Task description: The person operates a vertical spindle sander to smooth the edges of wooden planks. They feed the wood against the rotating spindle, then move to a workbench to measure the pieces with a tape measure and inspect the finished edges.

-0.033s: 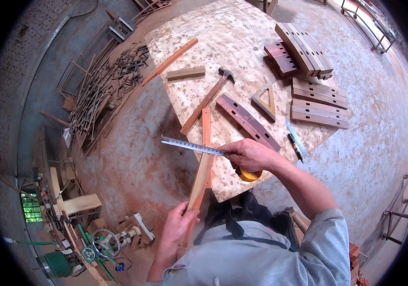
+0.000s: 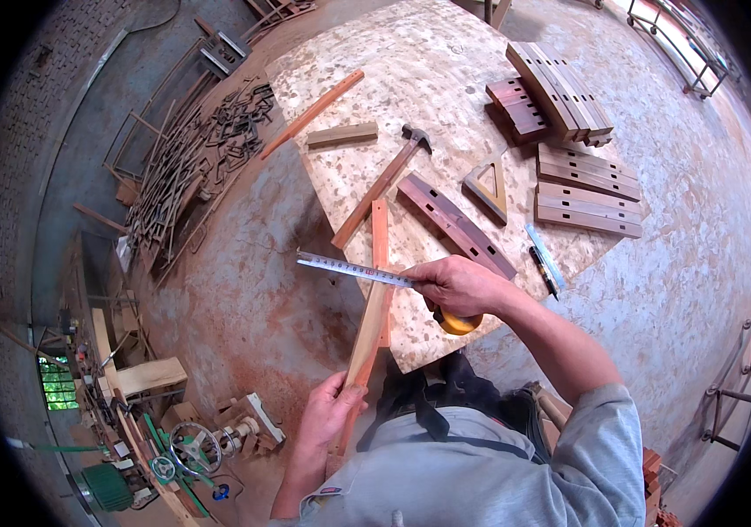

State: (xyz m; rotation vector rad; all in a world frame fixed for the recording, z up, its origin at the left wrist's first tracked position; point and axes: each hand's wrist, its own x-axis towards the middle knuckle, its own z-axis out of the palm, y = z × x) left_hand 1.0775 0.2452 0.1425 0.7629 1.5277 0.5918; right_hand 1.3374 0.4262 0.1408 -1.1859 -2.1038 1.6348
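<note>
Holding a wooden strip (image 2: 363,347) and a tape measure (image 2: 461,326)

The left hand (image 2: 331,407) is closed around the near end of the strip, its palm-side fingers hidden. The right hand (image 2: 454,285) is wrapped over the tape measure, covering much of the yellow case; the extended blade (image 2: 336,264) crosses above the strip, its free end beyond the table edge. Where the strip's far end passes under the blade, contact is hard to judge. A reddish strip (image 2: 380,230) lies partly covered beneath.

On the blotched, pale table (image 2: 410,79) rest a hammer (image 2: 384,180), slotted dark bars (image 2: 454,226), a triangular square (image 2: 486,200) and a black pen (image 2: 541,269). Farther back are stacked slotted pieces (image 2: 561,92), the lower ones partly covered.

Around it spreads a stained, bluish floor (image 2: 674,255), with a machine with a handwheel (image 2: 195,446) at lower left and a tangled metal heap (image 2: 204,162) beyond, its separate parts indistinct. The dark fisheye rim crops the room.

Compared with the earlier frame, hands, blade and strip show no visible shift.
</note>
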